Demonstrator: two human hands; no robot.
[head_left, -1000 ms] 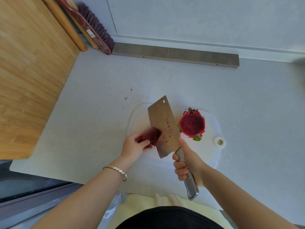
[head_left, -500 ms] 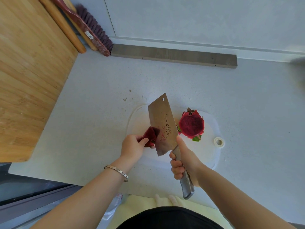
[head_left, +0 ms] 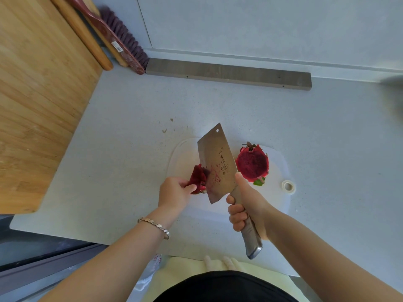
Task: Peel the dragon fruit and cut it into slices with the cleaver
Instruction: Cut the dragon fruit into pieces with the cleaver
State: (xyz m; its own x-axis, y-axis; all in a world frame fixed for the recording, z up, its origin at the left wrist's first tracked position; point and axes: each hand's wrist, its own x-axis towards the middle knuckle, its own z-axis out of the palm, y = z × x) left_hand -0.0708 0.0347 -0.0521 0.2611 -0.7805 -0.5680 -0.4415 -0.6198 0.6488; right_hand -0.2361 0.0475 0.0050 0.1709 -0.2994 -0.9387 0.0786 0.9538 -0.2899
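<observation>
**Cleaver beside a held fruit piece**

Head view: the left hand point(head_left: 174, 192) pinches a dragon fruit piece point(head_left: 197, 178) at 9 o'clock of the cleaver point(head_left: 216, 162), just beside its juice-stained blade. The right hand point(head_left: 246, 205) is clenched round the cleaver's handle, thumb up along the blade. At 3 o'clock of the blade, the dragon fruit half point(head_left: 251, 164) sits cut face up on the white cutting board point(head_left: 277, 192).

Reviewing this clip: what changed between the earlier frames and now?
Very little. The left hand turned the dragon fruit piece slightly against the cleaver. The piece was blurred a second ago and now sits sharp at the blade's left edge. The right hand still grips the handle, with the blade raised as before. The dragon fruit half and cutting board stayed put.
</observation>
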